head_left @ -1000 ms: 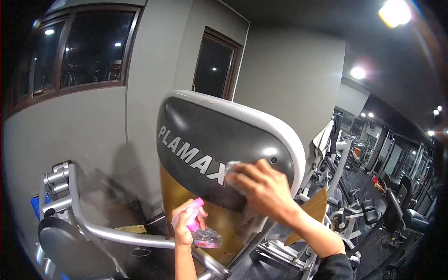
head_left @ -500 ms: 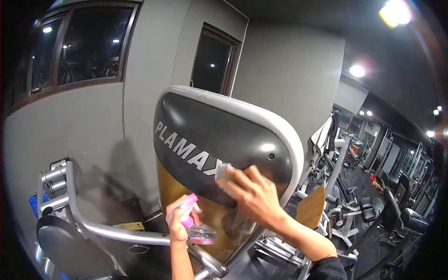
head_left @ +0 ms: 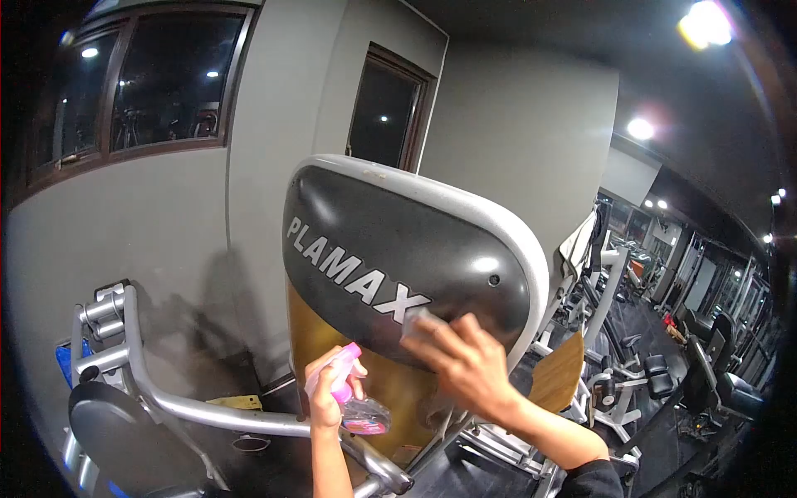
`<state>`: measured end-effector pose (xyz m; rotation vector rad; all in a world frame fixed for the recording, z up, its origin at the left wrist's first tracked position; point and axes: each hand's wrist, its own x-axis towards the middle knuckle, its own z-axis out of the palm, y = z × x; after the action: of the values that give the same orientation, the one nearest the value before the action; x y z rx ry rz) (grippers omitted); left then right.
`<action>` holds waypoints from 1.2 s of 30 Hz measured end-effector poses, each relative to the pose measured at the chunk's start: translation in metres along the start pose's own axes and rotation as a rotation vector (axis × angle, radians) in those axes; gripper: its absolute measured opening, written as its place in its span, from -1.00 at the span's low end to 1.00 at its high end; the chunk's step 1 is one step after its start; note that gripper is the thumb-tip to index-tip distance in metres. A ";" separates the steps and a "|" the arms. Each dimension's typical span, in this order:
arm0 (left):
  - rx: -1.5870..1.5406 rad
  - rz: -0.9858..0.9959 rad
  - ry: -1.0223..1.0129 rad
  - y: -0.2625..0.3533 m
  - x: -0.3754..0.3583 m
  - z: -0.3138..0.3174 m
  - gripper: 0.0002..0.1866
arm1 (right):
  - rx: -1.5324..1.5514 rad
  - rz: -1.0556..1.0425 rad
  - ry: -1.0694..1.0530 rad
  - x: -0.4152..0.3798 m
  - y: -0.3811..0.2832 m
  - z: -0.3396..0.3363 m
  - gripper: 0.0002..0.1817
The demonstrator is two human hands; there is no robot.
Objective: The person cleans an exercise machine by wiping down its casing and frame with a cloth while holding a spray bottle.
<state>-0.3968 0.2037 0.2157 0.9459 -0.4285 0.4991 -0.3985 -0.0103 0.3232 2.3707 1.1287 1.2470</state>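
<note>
My left hand [head_left: 328,390] is wrapped round a clear spray bottle [head_left: 365,417] with a pink trigger head, held low in front of the gym machine. Under the fingers of my right hand [head_left: 469,365] is a greyish cloth [head_left: 421,324], pressed against the dark cover [head_left: 398,228] of the machine. It sits just below the X of the white PLAMAX lettering. Most of the cloth is hidden by my fingers. The cover has a pale rounded frame, and a gold-brown panel [head_left: 315,332] lies below it.
Silver machine tubing [head_left: 224,419] with a dark round pad [head_left: 120,440] stands at the lower left. A wooden board [head_left: 558,373] is right of my right forearm. More gym equipment [head_left: 656,378] fills the right side. A grey wall with windows [head_left: 174,79] rises behind.
My right hand has moved slightly down and right with the cloth, uncovering the X. The left hand keeps its hold on the spray bottle. The whole view has shifted a little.
</note>
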 end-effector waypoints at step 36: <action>0.072 -0.089 -0.185 -0.017 -0.002 0.017 -0.48 | 0.033 0.150 0.221 -0.021 0.018 -0.021 -0.50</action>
<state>-0.3908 0.1801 0.2123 1.0803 -0.5358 0.3491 -0.4123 -0.0405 0.3331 2.4270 1.0547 1.5854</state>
